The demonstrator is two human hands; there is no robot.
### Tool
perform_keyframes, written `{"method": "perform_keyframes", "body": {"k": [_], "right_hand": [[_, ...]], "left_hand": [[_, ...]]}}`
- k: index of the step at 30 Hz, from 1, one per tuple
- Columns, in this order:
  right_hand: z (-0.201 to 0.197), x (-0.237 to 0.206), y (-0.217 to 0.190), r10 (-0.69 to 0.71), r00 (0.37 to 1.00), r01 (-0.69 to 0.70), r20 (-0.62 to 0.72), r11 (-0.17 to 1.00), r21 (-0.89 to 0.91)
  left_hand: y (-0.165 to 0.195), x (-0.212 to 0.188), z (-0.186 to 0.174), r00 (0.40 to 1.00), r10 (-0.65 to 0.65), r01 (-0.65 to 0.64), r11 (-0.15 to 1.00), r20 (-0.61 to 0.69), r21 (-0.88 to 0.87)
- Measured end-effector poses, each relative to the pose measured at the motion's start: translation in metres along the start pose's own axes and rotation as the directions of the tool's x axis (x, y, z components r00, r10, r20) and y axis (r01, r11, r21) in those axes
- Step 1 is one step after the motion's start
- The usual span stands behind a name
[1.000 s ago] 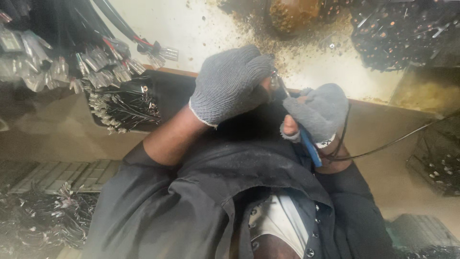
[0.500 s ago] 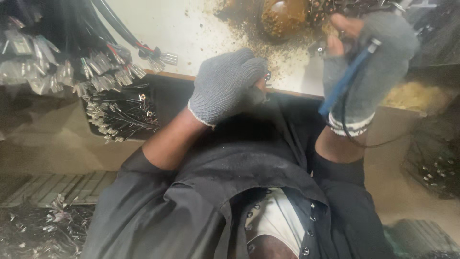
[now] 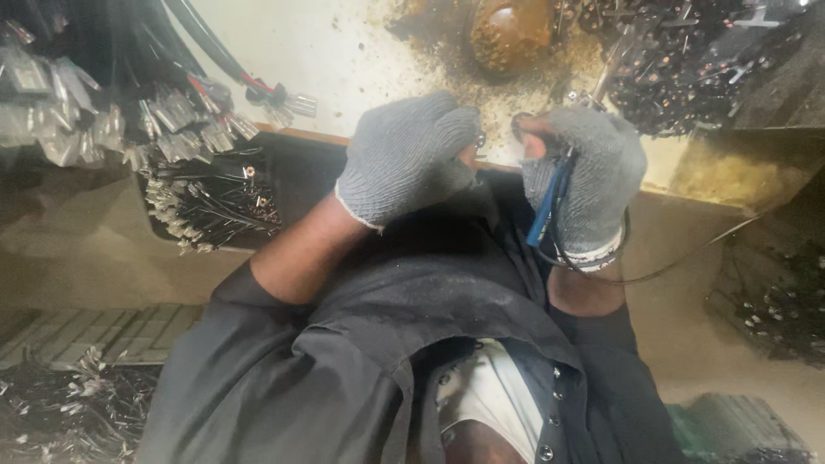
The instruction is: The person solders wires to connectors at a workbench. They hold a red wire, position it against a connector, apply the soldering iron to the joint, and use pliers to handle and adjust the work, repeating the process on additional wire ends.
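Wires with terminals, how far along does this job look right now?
Done, it seems: a bundle of finished wires with metal terminals lies at the left. In hand: the right hand grips a blue tool and a thin wire; the left hand is closed beside it. Left: a heap of loose parts at top right.

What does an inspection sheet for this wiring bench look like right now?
Surface: pale benchtop, stained brown with grit near the far edge.
Job's things: blue-handled tool in the right hand; a thin black wire trails from it.
Clutter: heap of small dark metal parts; brown domed lump.
Grippers: grey knit-gloved left hand fisted; grey-gloved right hand closed on the tool.
Cables: bundles of terminal-tipped wires; black cables.
Surroundings: nothing seen.
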State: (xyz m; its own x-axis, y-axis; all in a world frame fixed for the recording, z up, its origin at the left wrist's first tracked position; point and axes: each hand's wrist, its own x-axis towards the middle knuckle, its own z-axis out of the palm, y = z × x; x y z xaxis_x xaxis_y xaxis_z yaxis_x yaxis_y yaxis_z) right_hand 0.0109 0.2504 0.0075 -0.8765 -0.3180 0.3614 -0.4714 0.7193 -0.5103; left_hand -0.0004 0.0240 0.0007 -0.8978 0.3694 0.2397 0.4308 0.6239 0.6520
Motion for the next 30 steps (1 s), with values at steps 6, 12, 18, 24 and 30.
{"method": "perform_keyframes", "body": {"k": [6,12,18,24,30], "right_hand": [[-0.009,0.011,-0.009,-0.106,0.991,0.117,0.075,0.981,-0.157],[-0.012,0.021,-0.029,-0.216,0.942,0.271,0.257,0.941,-0.201],[-0.019,0.026,-0.029,-0.092,0.911,0.081,0.403,0.996,0.044],[-0.009,0.006,-0.034,0.643,0.713,-0.647,0.279,0.451,0.615],[-0.001,-0.003,-0.022,0.201,0.962,-0.164,-0.186,0.966,0.198]], "left_hand": [[0.001,0.002,-0.002,0.999,-0.011,0.011,1.0,0.033,0.015],[0.001,0.0,-0.002,0.999,-0.033,0.033,0.999,0.022,0.003],[0.0,-0.002,-0.002,0.997,-0.041,0.039,0.999,0.061,0.024],[-0.001,-0.003,0.0,1.0,-0.013,0.013,1.0,0.014,-0.013],[0.004,-0.006,-0.007,0.998,-0.061,0.061,0.985,0.001,-0.163]]}}
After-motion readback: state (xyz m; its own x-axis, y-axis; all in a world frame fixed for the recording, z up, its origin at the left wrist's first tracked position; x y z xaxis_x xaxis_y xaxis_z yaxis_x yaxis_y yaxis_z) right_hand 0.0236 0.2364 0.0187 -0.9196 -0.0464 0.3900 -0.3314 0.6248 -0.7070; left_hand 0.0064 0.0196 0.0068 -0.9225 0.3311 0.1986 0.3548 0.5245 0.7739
